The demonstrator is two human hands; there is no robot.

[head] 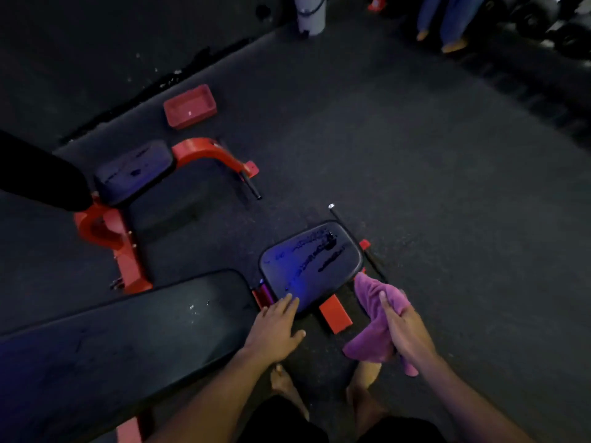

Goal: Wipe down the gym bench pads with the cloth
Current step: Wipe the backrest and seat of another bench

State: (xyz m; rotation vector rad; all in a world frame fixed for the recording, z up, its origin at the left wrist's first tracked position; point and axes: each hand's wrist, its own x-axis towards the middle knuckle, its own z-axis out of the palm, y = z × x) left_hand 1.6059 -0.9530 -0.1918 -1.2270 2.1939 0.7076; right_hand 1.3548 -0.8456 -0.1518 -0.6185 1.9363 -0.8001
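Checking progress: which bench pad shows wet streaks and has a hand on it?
The small seat pad nearest the cloth: streaked, left hand on its near edge. The long back pad has neither.

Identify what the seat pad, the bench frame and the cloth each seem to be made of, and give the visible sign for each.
Seat pad: probably vinyl or leatherette over padding; smooth, glossy, reflecting blue light.
Bench frame: likely painted metal; flat, hard-edged red bars with an even coat.
Cloth, held in the right hand: soft pink-purple fabric, perhaps microfibre or terry; it folds limply and looks matt.
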